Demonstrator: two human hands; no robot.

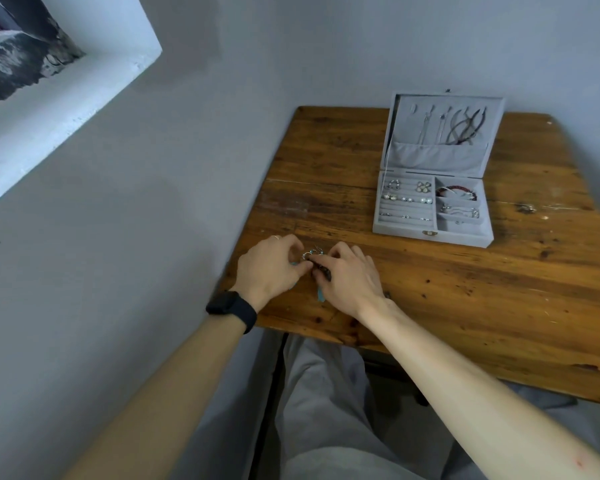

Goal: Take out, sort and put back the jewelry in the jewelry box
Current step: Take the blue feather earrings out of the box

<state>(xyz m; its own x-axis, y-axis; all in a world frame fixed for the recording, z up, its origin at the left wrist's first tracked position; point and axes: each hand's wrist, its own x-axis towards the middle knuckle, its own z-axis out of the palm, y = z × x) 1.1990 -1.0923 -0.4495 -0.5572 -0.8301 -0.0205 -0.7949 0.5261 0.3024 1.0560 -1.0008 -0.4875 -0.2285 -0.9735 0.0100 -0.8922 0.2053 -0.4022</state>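
Observation:
A grey velvet jewelry box (430, 233) stands open at the back right of the wooden table (465, 306). Its lid holds hanging necklaces (461, 128). Earrings and rings (407, 199) sit in the left slots, and a red bead bracelet (456, 192) and silver pieces lie in the right compartments. At the table's near left corner, my left hand (267, 271) and my right hand (347, 278) meet over a small cluster of jewelry (310, 258) with silver rings, dark beads and turquoise bits. Both hands pinch it; most of it is hidden under the fingers.
A grey wall runs along the table's left and back edges. A window recess (66, 84) is at the upper left. My legs in grey trousers (326, 410) sit under the table's near edge. A black watch (232, 310) is on my left wrist.

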